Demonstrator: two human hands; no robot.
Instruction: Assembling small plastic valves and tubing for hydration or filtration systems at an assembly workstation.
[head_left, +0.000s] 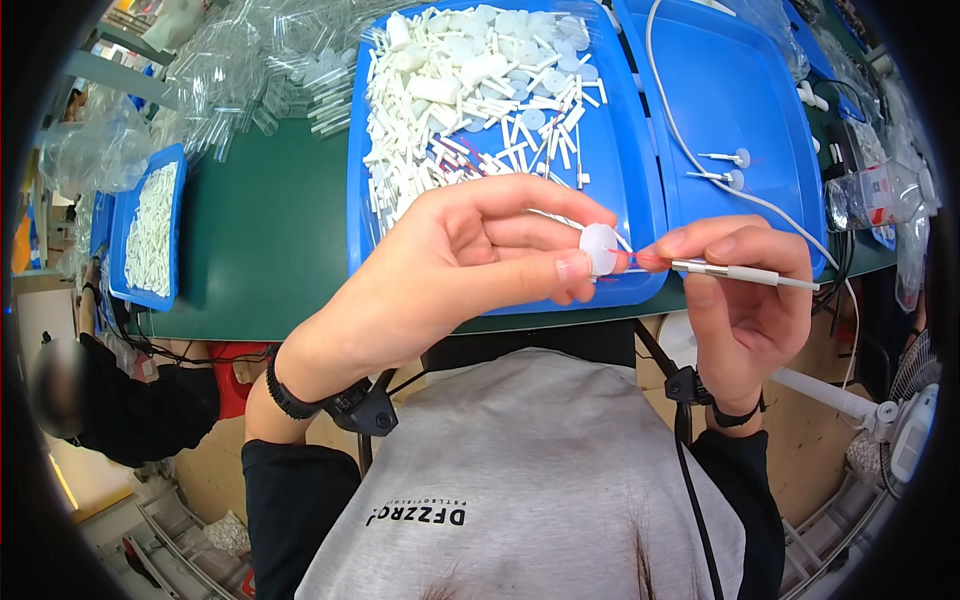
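My left hand [470, 255] pinches a small round white plastic disc [598, 249] between thumb and fingers, above the near edge of a blue tray [615, 150]. Close to its right, my right hand [755, 290] grips a thin rod [735, 272], silver toward the disc and white at its outer end. Thin pinkish-red strands [632, 258] run from the disc to the right fingertips. Where they join the rod is hidden by the fingers. A heap of white tubes and pale discs [450, 90] fills much of the tray behind my hands.
On the right, a second blue tray [740, 110] holds a few disc-and-rod pieces [735, 180], with a white cable [690, 150] across it. A clear bottle [875, 195] lies beyond. At left stand clear plastic tubes [330, 100], a small tray of white pieces [152, 235] and another person [140, 390].
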